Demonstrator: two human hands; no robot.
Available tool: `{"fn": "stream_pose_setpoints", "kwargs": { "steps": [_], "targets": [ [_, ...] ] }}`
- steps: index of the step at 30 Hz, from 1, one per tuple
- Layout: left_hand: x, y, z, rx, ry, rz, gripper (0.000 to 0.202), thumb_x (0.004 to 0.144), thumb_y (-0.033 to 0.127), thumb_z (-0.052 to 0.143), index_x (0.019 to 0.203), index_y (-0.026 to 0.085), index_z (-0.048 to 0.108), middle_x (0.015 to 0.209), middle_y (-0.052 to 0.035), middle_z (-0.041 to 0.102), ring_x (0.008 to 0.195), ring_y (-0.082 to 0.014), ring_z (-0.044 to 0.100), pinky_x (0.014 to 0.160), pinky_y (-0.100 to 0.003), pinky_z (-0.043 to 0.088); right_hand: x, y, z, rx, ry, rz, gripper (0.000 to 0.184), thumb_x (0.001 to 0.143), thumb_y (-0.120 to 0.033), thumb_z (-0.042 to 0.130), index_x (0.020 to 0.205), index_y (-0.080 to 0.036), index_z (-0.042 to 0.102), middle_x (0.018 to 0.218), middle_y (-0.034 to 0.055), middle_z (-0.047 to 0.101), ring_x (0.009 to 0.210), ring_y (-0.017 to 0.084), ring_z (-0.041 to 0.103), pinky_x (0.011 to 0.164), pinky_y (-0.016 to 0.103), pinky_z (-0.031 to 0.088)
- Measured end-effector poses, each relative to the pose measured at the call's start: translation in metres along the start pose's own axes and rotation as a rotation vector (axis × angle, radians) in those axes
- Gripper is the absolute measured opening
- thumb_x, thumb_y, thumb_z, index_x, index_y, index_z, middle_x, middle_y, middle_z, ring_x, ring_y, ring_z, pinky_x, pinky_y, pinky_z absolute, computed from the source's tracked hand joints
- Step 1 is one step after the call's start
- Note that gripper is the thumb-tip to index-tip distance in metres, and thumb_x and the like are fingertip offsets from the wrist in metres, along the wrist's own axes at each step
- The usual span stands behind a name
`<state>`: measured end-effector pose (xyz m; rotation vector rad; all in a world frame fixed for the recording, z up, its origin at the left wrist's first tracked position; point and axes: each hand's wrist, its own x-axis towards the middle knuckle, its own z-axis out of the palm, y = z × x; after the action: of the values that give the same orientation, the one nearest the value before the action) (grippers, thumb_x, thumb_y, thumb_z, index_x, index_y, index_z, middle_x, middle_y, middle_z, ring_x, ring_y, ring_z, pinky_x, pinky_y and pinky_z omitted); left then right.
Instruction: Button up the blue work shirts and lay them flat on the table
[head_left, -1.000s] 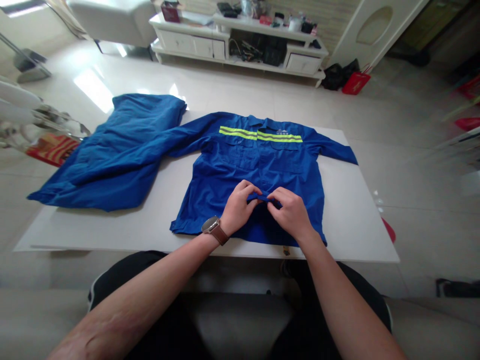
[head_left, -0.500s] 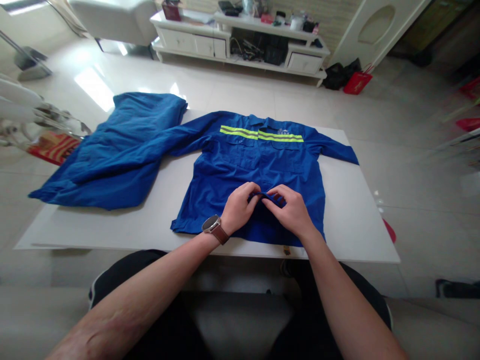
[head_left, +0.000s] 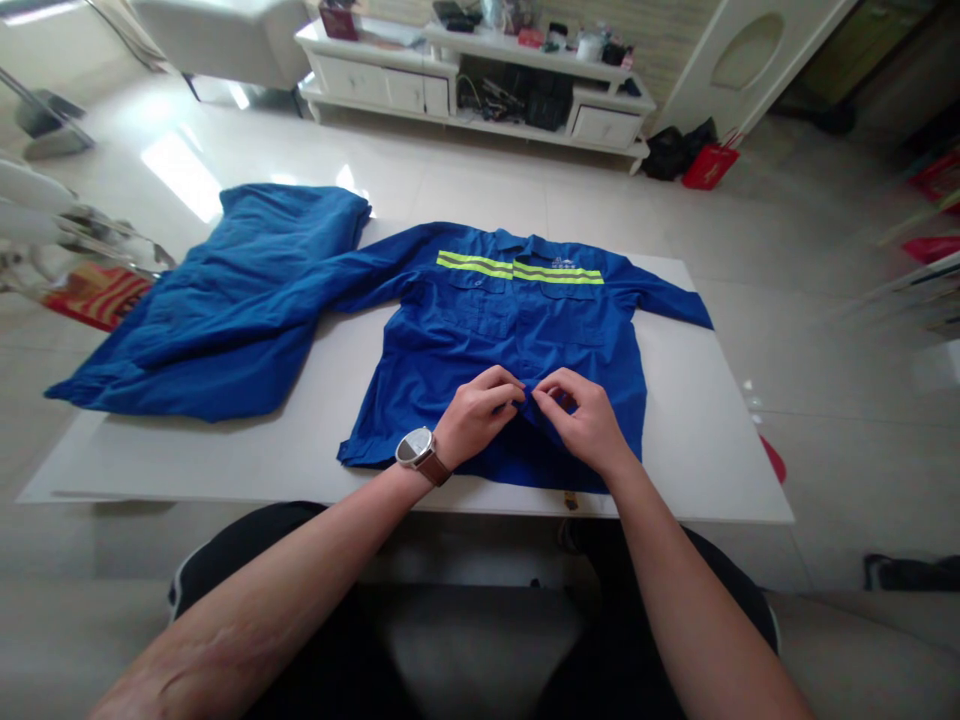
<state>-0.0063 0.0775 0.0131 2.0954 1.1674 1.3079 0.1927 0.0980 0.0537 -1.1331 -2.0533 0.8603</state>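
Note:
A blue work jacket with a yellow-green reflective stripe across the chest lies spread front up on a white table. My left hand, with a watch on its wrist, pinches the jacket's front opening low on the body. Close beside it, my right hand pinches the same front edge, thumb against forefinger. The fingertips nearly meet; whatever small part lies between them is hidden. One jacket sleeve runs left onto a folded blue garment; the other sleeve stretches out to the right.
The folded garment overhangs the table's left end. Past the table, a white TV cabinet carries several small items. A red bag stands on the floor by the cabinet's right end. A grey seat is at the back left.
My left hand has shifted its grip slightly and its wrist has turned, showing more of the watch face. The lifted jacket edge between my hands now shows less.

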Motion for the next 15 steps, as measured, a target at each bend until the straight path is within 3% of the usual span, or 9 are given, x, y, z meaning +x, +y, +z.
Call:
{"fn": "stream_pose_setpoints", "kwargs": {
  "steps": [5,11,15],
  "targets": [
    [0.0010,0.0015,-0.0012,-0.018,0.005,-0.015,0.016,0.090,0.010,0.060,0.089,0.022,0.071,0.099,-0.0032,0.068,0.092,-0.0144,0.067,0.081,-0.027,0.055,0.0000,0.0045,0.0002,-0.024,-0.045,-0.021,0.024,0.092,-0.023,0.065,0.114,-0.024,0.074,0.099,0.0045,0.066,0.080,0.016,0.063,0.063,0.026,0.048],
    [0.0003,-0.0008,-0.0014,-0.014,-0.020,0.013,0.019,0.089,0.007,0.059,0.089,0.022,0.071,0.101,-0.0036,0.067,0.092,-0.0138,0.065,0.081,-0.027,0.054,-0.0007,0.0056,-0.0012,-0.082,-0.088,-0.046,0.021,0.095,-0.023,0.062,0.114,-0.024,0.073,0.101,0.0040,0.066,0.081,0.015,0.062,0.071,0.028,0.049],
    [-0.0006,0.0005,-0.0010,-0.004,-0.036,0.016,0.022,0.089,0.004,0.057,0.089,0.022,0.071,0.101,-0.0034,0.067,0.093,-0.0136,0.066,0.083,-0.026,0.054,0.0002,0.0060,-0.0045,-0.160,-0.128,-0.072,0.015,0.100,-0.027,0.058,0.104,-0.022,0.071,0.102,0.0053,0.066,0.087,0.018,0.063,0.078,0.030,0.048]
  ]
}}
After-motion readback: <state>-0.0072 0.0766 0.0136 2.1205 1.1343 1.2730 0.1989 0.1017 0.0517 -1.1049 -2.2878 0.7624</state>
